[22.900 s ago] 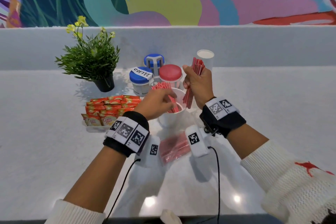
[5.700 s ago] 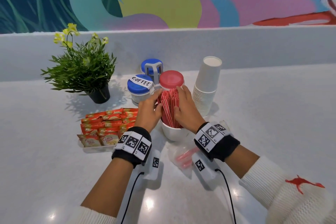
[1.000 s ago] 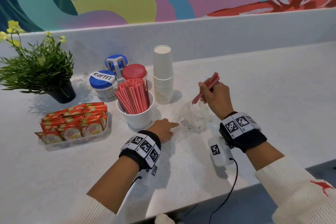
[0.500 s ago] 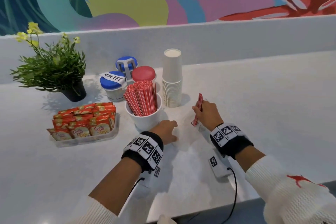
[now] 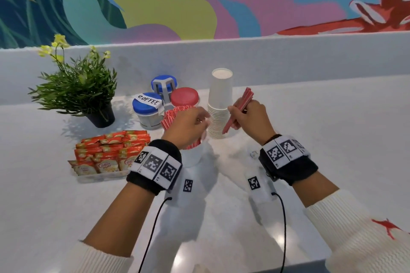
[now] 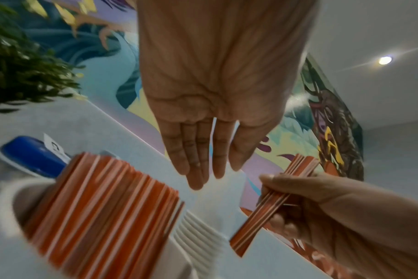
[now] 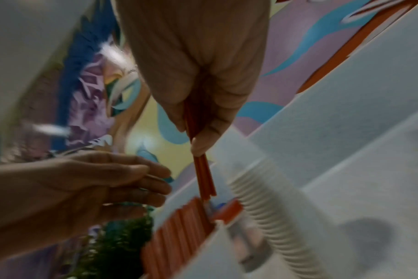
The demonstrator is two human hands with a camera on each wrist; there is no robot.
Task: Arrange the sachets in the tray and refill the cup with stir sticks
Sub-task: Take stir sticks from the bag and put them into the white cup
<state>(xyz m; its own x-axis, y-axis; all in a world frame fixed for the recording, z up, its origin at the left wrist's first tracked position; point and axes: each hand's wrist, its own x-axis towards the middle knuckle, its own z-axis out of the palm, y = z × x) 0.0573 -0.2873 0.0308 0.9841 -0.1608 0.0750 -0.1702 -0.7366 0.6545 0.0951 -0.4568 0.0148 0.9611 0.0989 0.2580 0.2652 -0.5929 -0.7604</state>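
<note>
A white cup (image 5: pixel 195 155) packed with red stir sticks (image 5: pixel 175 113) stands mid-counter; the same sticks (image 6: pixel 103 203) fill the left wrist view. My left hand (image 5: pixel 188 125) hovers over the cup with straight fingers (image 6: pixel 198 160), holding nothing. My right hand (image 5: pixel 248 117) grips a small bundle of red stir sticks (image 5: pixel 240 108), tilted, just right of the cup; the bundle (image 7: pixel 200 169) points down at the cup. Orange sachets (image 5: pixel 108 150) lie in rows in a clear tray (image 5: pixel 99 176) left of the cup.
A stack of white paper cups (image 5: pixel 219 104) stands right behind the stick cup. Two blue-lidded jars (image 5: pixel 146 108) and a red-lidded jar (image 5: pixel 184 97) sit behind it. A potted plant (image 5: pixel 82 93) is at the far left. An empty clear bag (image 5: pixel 250 153) lies under my right wrist.
My right hand has lifted the stick bundle off the counter and brought it left towards the cup. My left hand rose from the counter to above the cup.
</note>
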